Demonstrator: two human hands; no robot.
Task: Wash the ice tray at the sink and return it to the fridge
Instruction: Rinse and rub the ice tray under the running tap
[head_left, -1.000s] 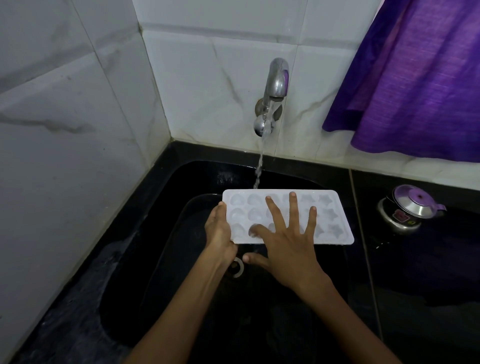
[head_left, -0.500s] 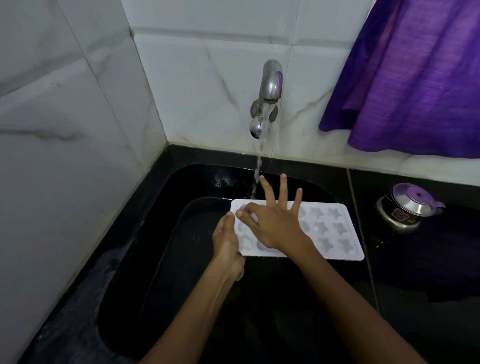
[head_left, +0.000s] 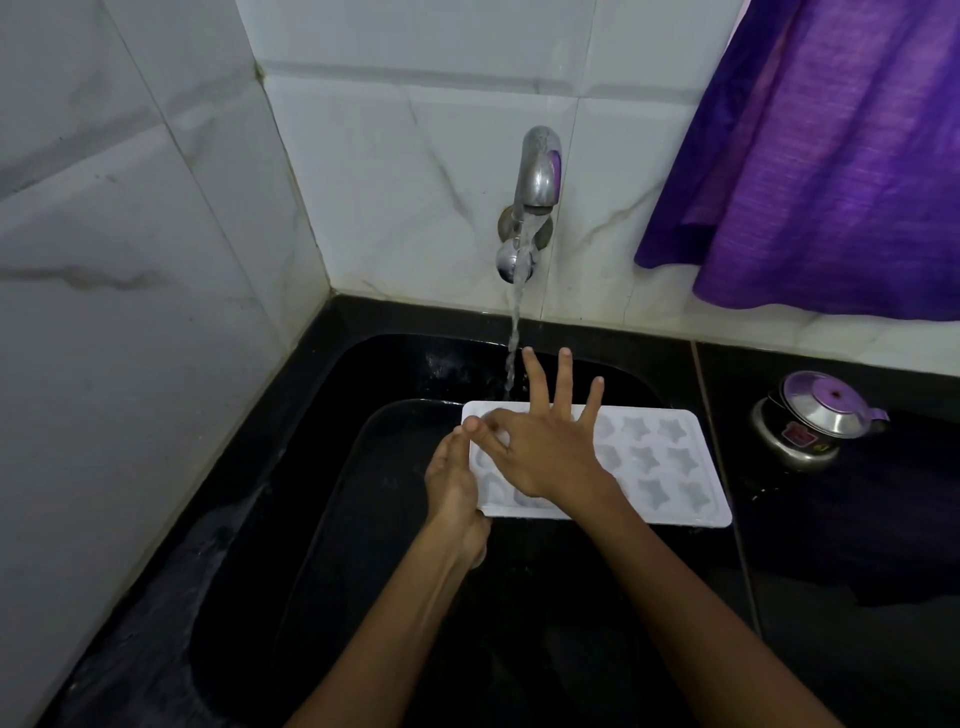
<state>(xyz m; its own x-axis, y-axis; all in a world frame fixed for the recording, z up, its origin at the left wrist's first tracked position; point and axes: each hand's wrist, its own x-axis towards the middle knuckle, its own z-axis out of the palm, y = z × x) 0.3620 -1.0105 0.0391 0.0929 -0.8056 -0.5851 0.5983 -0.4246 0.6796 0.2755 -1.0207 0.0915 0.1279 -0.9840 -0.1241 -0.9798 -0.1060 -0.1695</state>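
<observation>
The white plastic ice tray (head_left: 660, 467) has slid right over the black sink (head_left: 332, 519), its left corner now under the tap's (head_left: 537, 176) stream. The right hand (head_left: 540, 452), fingers splayed, has shifted left to rub the far-left moulds (stars right); the left hand (head_left: 454, 483) still grips the left edge. Rinsing continues.

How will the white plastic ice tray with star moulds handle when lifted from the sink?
White plastic ice tray is probably slippery: tap water falls at its far edge. Likely light and fairly stiff: left hand alone holds one end, yet it stays flat.
</observation>
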